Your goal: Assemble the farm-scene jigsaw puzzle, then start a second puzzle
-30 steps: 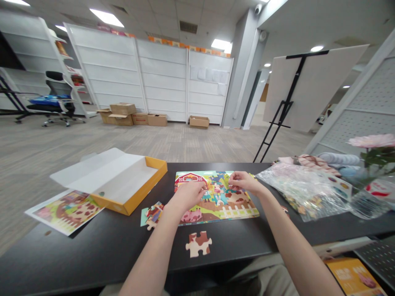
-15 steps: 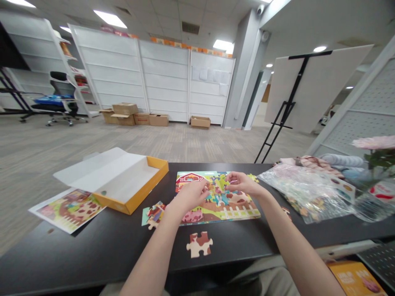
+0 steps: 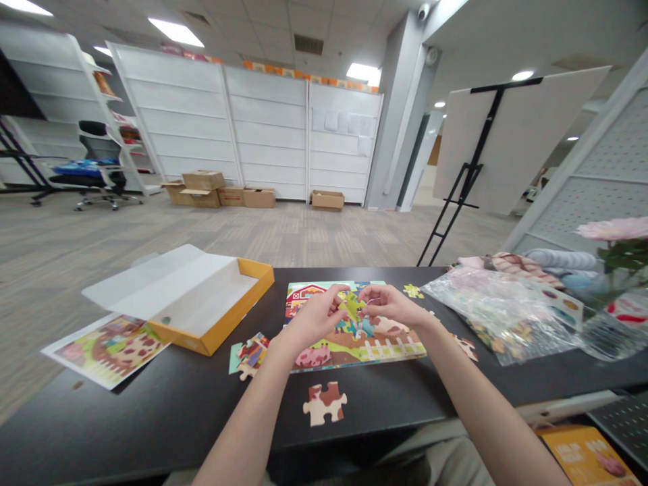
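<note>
Pinching a yellow-green jigsaw piece [image 3: 353, 304] btw fingertips of L hand [image 3: 316, 317] & R hand [image 3: 389, 305], exact contact too blurred to make out, over a part-built farm jigsaw [image 3: 349, 349], covering some of its middle and upper R. Can see a brown-and-cream piece [image 3: 325, 403] on near side of grip, a colourful cluster of pieces [image 3: 252, 352] to L, partly behind L forearm [image 3: 273, 391], & more brown-and-cream bits [image 3: 466, 348] to R, half hidden by R forearm [image 3: 470, 385]. Can't read contents of clear plastic bag [image 3: 506, 304] farther R thru glare.
</note>
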A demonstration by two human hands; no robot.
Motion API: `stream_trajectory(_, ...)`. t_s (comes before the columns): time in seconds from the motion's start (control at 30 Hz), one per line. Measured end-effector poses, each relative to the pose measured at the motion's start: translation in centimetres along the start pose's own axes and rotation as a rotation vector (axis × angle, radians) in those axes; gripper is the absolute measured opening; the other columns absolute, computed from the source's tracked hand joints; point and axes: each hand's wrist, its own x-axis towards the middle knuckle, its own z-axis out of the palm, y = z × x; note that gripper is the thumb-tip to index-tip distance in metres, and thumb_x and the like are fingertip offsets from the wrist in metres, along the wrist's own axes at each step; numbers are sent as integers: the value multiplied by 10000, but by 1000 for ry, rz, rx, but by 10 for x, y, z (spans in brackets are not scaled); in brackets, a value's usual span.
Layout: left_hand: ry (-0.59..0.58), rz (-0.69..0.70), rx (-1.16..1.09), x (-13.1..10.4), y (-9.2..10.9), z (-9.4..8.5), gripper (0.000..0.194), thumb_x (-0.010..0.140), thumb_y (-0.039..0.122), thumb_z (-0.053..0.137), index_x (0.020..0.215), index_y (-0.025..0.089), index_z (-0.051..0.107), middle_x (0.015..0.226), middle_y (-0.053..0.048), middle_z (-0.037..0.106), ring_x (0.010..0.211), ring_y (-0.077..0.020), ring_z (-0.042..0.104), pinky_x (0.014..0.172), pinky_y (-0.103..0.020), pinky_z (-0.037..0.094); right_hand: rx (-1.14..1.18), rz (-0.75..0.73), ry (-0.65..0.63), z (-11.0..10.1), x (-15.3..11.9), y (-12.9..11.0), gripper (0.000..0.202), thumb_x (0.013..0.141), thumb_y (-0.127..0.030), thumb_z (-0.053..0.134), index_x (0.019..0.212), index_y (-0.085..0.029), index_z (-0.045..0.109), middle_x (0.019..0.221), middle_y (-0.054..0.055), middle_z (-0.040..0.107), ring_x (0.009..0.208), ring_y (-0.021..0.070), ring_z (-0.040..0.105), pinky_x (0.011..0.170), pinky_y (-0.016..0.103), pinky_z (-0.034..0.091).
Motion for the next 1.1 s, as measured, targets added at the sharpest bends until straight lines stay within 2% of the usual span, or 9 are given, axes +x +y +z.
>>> stream_trajectory(0.07,-9,-12,29,0,0,-1,490,886,211,557,1369,225,473,929,-24,713,794,-157,707,754,-271,549,23,-31,42,-1,1,0,390,729,-453,809,982,-204,648,823,20,704,716,154,660,563,232,502)
stream_trajectory(0.13,-14,-42,110,-2,1,-2,462,907,233,544,1364,230,471,948,-30,724,824,-167,706,772,-280,543,29,-93,149,-6,4,3,412,716,-468,811,990,-201,658,839,28,712,733,158,662,595,243,504)
stream_trajectory(0.3,-49,-195,560,-5,7,-10,274,960,274,485,1200,211,600,1019,-88,735,949,-236,693,812,-324,512,-11,-156,619,-35,10,17,448,669,-518,812,923,-184,654,791,27,704,676,142,630,594,242,472)
stream_trajectory(0.37,-67,-204,636,-6,8,-12,258,974,289,462,1144,211,640,1058,-98,730,983,-249,687,815,-327,504,-45,-132,715,-44,10,21,446,662,-526,807,904,-182,661,802,35,706,686,148,626,586,241,465)
stream_trajectory(0.47,-93,-191,631,-6,7,-12,280,969,270,459,1164,232,656,1088,-84,733,1019,-243,682,824,-317,496,-69,-95,712,-49,11,26,460,642,-545,804,893,-180,677,817,49,718,698,164,631,581,253,468)
stream_trajectory(0.6,-119,-172,655,-6,3,-10,310,921,211,494,1185,233,653,1103,-79,735,1036,-242,677,836,-315,490,-58,-59,664,-44,17,34,487,600,-547,821,887,-175,690,823,63,732,683,174,639,587,277,485)
stream_trajectory(0.8,-139,-163,661,-7,2,-11,203,892,196,492,987,213,670,1005,-80,730,936,-230,681,769,-294,481,-45,-42,643,-40,26,43,491,541,-472,859,885,-176,674,775,43,711,610,155,618,579,290,494)
stream_trajectory(1.0,-143,-166,633,-7,6,-13,172,886,194,495,928,210,662,987,-74,726,913,-218,675,775,-289,479,-13,-155,921,-65,18,43,476,603,-510,813,924,-197,652,879,73,716,765,200,663,570,263,479)
stream_trajectory(1.1,-145,-176,625,-7,5,-13,185,880,189,497,950,215,666,991,-75,728,917,-218,676,787,-295,481,46,-166,952,-76,13,43,499,605,-540,807,939,-209,641,892,65,714,688,186,659,531,270,468)
